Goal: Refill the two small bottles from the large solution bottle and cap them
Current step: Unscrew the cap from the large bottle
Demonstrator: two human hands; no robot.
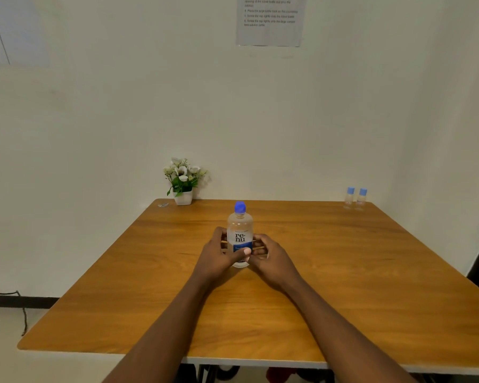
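The large solution bottle [239,230], clear with a blue cap and a white and blue label, stands upright in the middle of the wooden table [343,272]. My left hand [219,254] wraps its lower left side, thumb across the front of the label. My right hand [268,254] holds its lower right side. Two small clear bottles stand side by side at the far right corner, the left one [349,198] and the right one [361,199], each with a blue cap on, well out of reach of both hands.
A small white pot of white flowers [183,181] stands at the table's far left edge by the wall. A printed sheet [270,19] hangs on the wall above. A black cable [22,313] runs down near the floor at left.
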